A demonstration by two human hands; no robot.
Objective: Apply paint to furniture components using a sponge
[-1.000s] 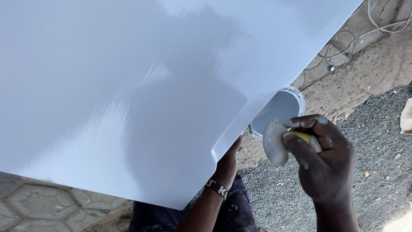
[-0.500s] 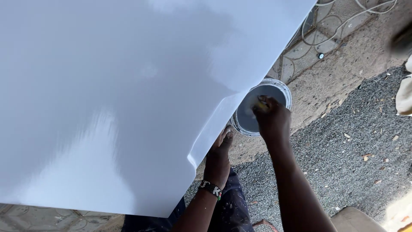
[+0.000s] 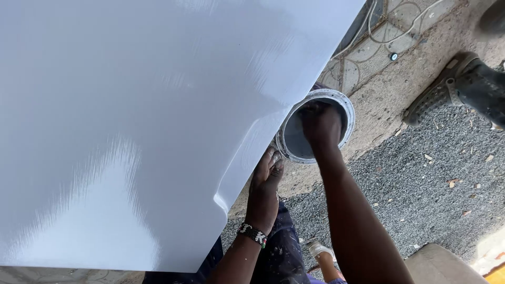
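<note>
Your left hand (image 3: pixel 264 181) steadies the large glossy white panel (image 3: pixel 137 115) from below at its edge; its finger grip is hidden. Farther out, your right hand (image 3: pixel 320 123) reaches into the round metal-rimmed paint tin (image 3: pixel 344 108), fingers curled, contents unseen. Judging by the gloss, the panel is stiff and slippery; hold its edges.

From my feed, the only package I can make out is a round paint tin (image 3: pixel 344 113) with a pale metal rim, open at the top, standing on the ground just beside the lower right edge of the big white panel (image 3: pixel 131 121). Its inside looks grey-white. I see no labels, signs or screens.
</note>
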